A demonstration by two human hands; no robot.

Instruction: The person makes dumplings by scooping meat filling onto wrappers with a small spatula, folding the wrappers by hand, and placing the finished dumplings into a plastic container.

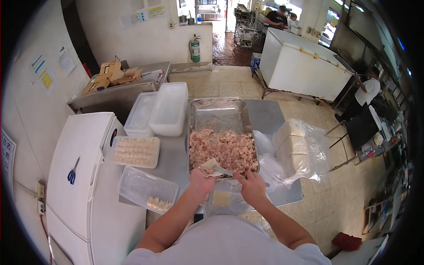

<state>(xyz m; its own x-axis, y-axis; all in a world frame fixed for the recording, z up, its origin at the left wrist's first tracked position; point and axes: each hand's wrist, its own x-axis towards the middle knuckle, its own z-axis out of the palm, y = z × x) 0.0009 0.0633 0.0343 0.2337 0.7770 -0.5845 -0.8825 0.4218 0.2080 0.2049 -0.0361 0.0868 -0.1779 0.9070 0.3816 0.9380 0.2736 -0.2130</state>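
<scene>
My left hand [201,183] is closed on a pale dough wrapper [209,164] at the near edge of a metal tray [217,117]. A flat metal spatula [224,172] is gripped in my right hand [252,187], its blade touching the wrapper. Ground meat filling [223,148] covers the near part of the tray. Below my hands, a stack of square wrappers [221,198] lies in clear plastic. To the left, a plastic tub [148,183] holds several dumplings [159,204] at its near end. Beyond it, another tub [136,151] is filled with rows of dumplings.
Stacked plastic tubs [170,108] stand at the table's back left. Bagged wrapper stacks [292,141] sit at the right. Scissors [74,171] lie on a white freezer [73,137]. A chest freezer [300,62] stands behind. People are in the background, one [369,90] at right.
</scene>
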